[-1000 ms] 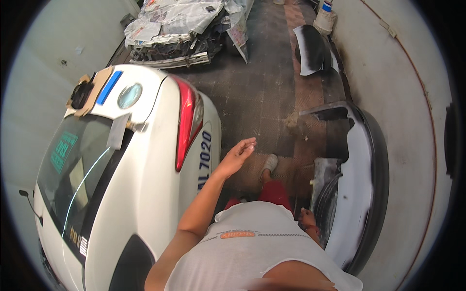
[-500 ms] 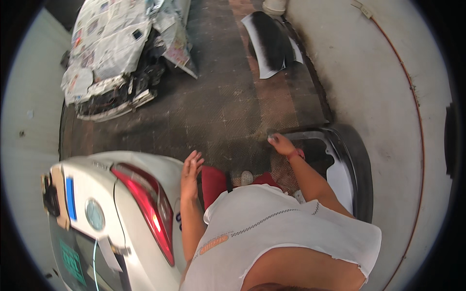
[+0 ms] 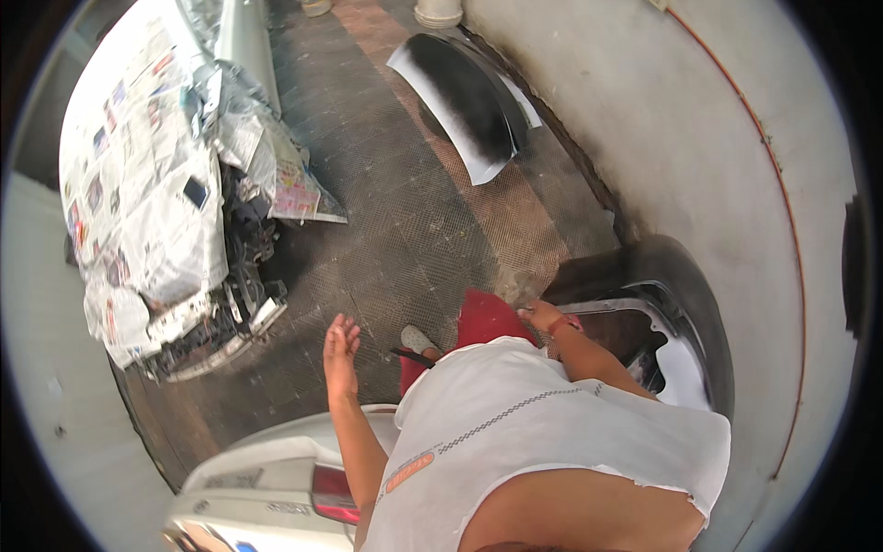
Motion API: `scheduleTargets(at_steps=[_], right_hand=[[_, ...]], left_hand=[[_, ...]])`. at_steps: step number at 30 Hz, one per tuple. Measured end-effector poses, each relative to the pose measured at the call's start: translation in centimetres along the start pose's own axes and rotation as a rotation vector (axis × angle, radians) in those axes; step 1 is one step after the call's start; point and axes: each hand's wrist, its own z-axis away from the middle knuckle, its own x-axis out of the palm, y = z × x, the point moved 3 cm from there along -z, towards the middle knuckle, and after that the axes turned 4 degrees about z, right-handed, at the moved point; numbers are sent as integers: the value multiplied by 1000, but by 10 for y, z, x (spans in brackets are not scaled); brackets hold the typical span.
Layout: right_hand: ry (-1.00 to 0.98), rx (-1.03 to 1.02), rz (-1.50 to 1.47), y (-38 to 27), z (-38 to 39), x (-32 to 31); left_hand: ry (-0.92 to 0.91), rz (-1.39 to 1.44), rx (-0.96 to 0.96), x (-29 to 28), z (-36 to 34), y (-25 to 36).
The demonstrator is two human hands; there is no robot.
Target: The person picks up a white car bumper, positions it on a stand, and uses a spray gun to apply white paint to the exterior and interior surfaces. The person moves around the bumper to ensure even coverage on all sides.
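My left hand (image 3: 341,357) is raised over the floor, above the rear of a white car (image 3: 267,451) with a red tail light (image 3: 333,495). Its fingers are loosely stretched, and nothing shows in them. Close to my red trousers, my right hand (image 3: 543,316) is closed; a small dark thing seems to be at its fingertips, too small to name. Just beside that hand a black-and-grey car bumper (image 3: 676,276) stands against the wall. My right forearm partly covers its inner edge.
A car front covered with newspaper (image 3: 152,212) stands at the left, its inner parts bare. Farther off, a black-and-white fender panel (image 3: 464,101) lies on the textured tile floor (image 3: 368,184). A white bucket (image 3: 439,13) stands by the right wall (image 3: 644,120).
My body and view have turned left, away from the white car's rear, which now shows lower down. A foot has shifted left. My right hand has drawn nearer my body and stays closed.
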Motion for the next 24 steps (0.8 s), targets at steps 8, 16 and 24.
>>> scheduleTargets(at_steps=[8,16,24], right_hand=[[188,378,-262,72,-40,10],[-124,314,-200,72,-202,-69],[393,282,-469,-10,-390,-368]], left_hand=[[-143,-145,64,85,-234,113],[-211,-286,-224,227,-406,69],[-796,-1783,34,152,-484,23]])
